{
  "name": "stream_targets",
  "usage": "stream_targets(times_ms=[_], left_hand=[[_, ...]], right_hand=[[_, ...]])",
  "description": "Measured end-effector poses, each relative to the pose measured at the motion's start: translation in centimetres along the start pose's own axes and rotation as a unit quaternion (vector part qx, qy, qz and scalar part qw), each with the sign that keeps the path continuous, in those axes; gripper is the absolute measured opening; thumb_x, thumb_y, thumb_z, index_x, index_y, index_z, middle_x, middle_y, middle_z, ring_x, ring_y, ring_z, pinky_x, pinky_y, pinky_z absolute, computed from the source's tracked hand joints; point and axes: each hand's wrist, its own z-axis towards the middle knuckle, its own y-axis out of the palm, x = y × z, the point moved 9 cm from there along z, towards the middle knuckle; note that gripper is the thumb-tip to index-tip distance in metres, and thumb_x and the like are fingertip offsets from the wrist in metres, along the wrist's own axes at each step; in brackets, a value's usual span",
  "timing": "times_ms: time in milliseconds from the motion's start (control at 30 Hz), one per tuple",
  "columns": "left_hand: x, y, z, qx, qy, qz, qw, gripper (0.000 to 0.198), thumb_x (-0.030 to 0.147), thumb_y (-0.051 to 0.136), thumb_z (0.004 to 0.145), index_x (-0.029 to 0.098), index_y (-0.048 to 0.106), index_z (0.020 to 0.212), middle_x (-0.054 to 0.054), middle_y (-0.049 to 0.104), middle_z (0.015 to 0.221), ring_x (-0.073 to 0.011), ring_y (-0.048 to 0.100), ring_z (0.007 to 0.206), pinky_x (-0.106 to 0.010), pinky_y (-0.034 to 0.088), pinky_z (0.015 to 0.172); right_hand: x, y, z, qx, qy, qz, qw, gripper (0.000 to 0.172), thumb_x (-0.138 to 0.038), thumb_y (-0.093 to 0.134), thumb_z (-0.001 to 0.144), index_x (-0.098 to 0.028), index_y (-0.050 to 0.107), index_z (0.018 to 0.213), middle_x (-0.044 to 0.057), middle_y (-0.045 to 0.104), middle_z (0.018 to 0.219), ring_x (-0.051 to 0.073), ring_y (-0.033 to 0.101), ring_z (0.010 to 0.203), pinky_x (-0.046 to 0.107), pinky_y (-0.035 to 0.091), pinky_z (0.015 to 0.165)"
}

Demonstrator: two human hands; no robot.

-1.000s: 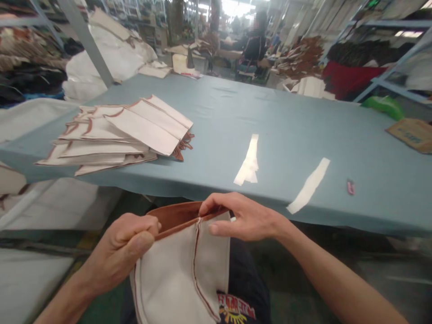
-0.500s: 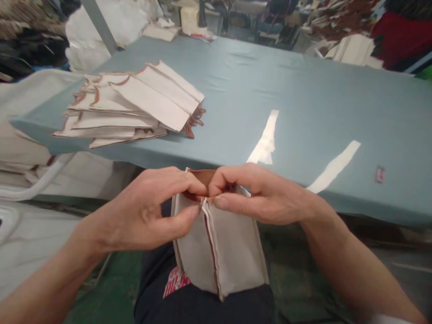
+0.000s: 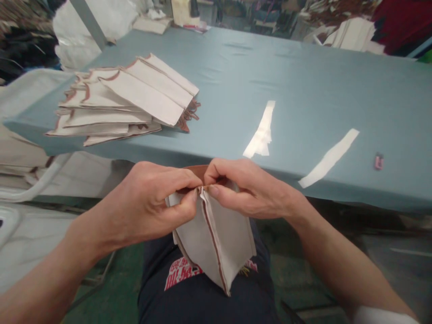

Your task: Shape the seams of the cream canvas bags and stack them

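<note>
Progress: left hand [image 3: 151, 207] and right hand [image 3: 249, 191] are pinching canvas pouch [image 3: 219, 238] at its top seam, just below table [image 3: 303, 81] near edge; stack [image 3: 124, 101] is lying on table's left end, apparently finished.

Fingers [image 3: 232, 198] cover the top edge of the cloth pouch [image 3: 219, 238]; the pink item [image 3: 378, 160] is unidentifiable.

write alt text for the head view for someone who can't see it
The left hand and right hand pinch the brown-lined top edge of a cream fabric pouch over the person's lap. Behind, a blue-grey table holds a stack of similar cream pieces at left and two white strips near the middle.
</note>
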Motion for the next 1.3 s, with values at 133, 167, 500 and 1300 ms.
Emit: stream_targets(times_ms=[133,167,500,1300], left_hand=[[-1.7,1.3,-0.6,-0.032,-0.095,-0.157,0.982,0.029,0.021,0.052,0.094,0.018,0.073,0.073,0.007,0.064,0.059,-0.0077,0.054,0.050,-0.019,0.036,0.052],[-2.1,1.7,-0.9,-0.038,-0.124,-0.203,0.970,0.029,0.022,0.052,0.093,0.018,0.071,0.071,0.007,0.062,0.059,-0.0080,0.052,0.050,-0.019,0.035,0.051],[-3.1,2.9,-2.8,-0.025,-0.207,-0.304,0.930,0.028,0.028,0.054,0.091,0.019,0.067,0.068,0.006,0.053,0.058,-0.0088,0.045,0.052,-0.020,0.031,0.049],[-5.3,3.6,-4.8,-0.043,-0.240,-0.346,0.906,0.031,0.028,0.054,0.094,0.018,0.072,0.071,0.005,0.056,0.061,-0.0099,0.049,0.055,-0.019,0.032,0.051]], right_hand=[[0.1,0.8,0.1,0.029,-0.037,-0.011,0.999,0.008,-0.021,0.050,0.094,-0.023,0.048,0.086,-0.004,0.052,0.076,0.013,0.045,0.069,0.029,0.034,0.070],[0.1,1.0,0.1,0.033,-0.043,0.000,0.999,0.009,-0.021,0.050,0.093,-0.024,0.047,0.085,-0.004,0.052,0.076,0.013,0.045,0.069,0.029,0.034,0.071],[0.6,2.2,0.3,0.038,-0.027,0.107,0.993,0.038,-0.053,0.070,0.096,-0.023,0.051,0.084,-0.005,0.055,0.077,0.012,0.045,0.069,0.028,0.036,0.067],[1.5,3.3,2.0,0.018,0.033,0.095,0.995,0.024,-0.032,0.068,0.093,-0.022,0.053,0.078,-0.006,0.054,0.071,0.010,0.047,0.063,0.026,0.034,0.063]])
